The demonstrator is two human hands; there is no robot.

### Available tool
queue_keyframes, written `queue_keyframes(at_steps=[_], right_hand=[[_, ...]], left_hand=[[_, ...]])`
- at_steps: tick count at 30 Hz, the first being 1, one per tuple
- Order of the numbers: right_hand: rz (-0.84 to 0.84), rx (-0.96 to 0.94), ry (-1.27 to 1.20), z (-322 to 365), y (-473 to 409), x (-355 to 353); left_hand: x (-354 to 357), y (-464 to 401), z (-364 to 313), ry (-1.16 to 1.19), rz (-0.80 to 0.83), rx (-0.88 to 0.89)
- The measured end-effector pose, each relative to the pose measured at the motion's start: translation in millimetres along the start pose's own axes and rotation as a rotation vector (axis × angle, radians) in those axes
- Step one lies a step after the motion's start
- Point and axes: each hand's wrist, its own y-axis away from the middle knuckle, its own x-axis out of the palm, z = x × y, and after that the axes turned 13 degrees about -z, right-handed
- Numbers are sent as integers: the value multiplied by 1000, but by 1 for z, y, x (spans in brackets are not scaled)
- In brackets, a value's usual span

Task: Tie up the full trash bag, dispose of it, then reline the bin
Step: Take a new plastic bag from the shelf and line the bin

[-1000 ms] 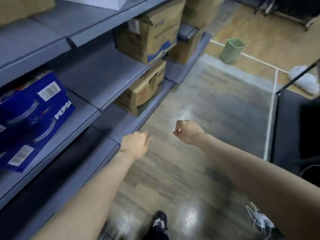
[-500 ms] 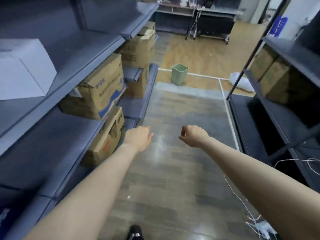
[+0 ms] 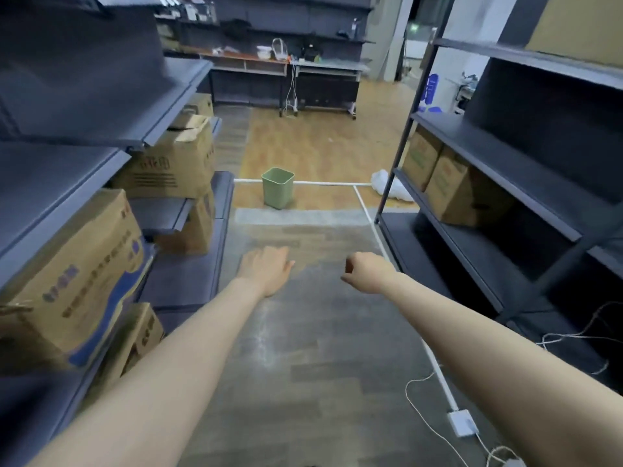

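A light green bin [image 3: 277,187] stands upright on the floor at the far end of the aisle, with no liner visible in it. A white trash bag [image 3: 387,188] lies on the floor to its right, partly hidden behind the right shelf post. Both my arms reach forward over the aisle floor, well short of the bin. My left hand [image 3: 266,269] is palm down with loose fingers and holds nothing. My right hand [image 3: 365,272] is curled into a fist, and nothing shows in it.
Dark shelving [image 3: 67,136] with cardboard boxes [image 3: 175,163] lines the left; another dark shelf unit [image 3: 505,170] with boxes lines the right. White cables and a power strip [image 3: 463,423] lie on the floor at lower right. Desks [image 3: 286,67] stand at the room's far end.
The view has lifted and turned down the aisle, so the bin now lies straight ahead. My left hand has loosened from a fist; the right stays curled.
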Motion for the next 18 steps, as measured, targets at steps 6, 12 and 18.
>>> queue_keyframes(at_steps=[6,12,18], right_hand=[[-57,29,1,-54,-87,-38],[-68,52,-2,-79,-167,-49],[-74,60,-4,-76,-263,-57]], left_hand=[[14,-108,-31,54,-19,11],[33,-192,-29,44,-8,46],[57,-292,4,39,-1,90]])
